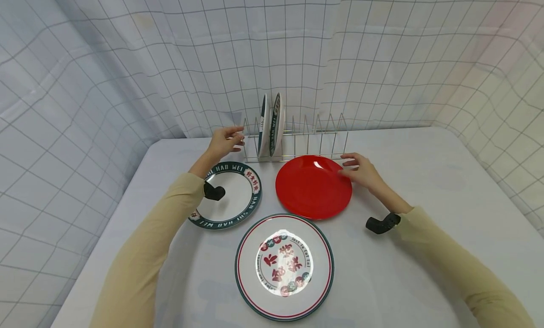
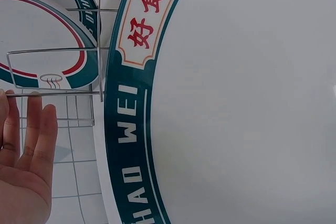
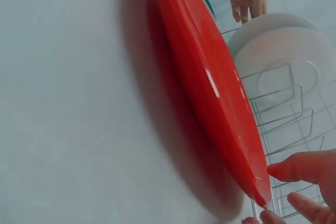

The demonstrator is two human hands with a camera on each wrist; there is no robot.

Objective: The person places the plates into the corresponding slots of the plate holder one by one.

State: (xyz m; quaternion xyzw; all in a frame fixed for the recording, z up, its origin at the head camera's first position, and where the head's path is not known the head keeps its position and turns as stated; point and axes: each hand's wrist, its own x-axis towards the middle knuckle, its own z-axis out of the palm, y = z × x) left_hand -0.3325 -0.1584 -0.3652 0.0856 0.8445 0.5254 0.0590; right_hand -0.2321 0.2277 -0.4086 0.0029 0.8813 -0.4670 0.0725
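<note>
At the left end of a wire dish rack [image 1: 297, 156], my left hand [image 1: 224, 141] holds the end wire; its fingers [image 2: 34, 135] reach up to the wire in the left wrist view. My right hand [image 1: 361, 172] is at the right rim of a red plate [image 1: 312, 189]. Its thumb [image 3: 299, 167] lies against the rim, while the other fingertips curl past the edge, partly hidden. The red plate lies in front of the rack. Two plates stand upright in the rack's left part, one of them a green-rimmed plate [image 1: 275, 125].
A white plate with a green lettered rim [image 1: 225, 224] lies beneath my left forearm. Nearest me lies a larger white plate with red flower prints [image 1: 284, 266]. Behind the white table [image 1: 425, 177] hangs a checked cloth [image 1: 382, 59].
</note>
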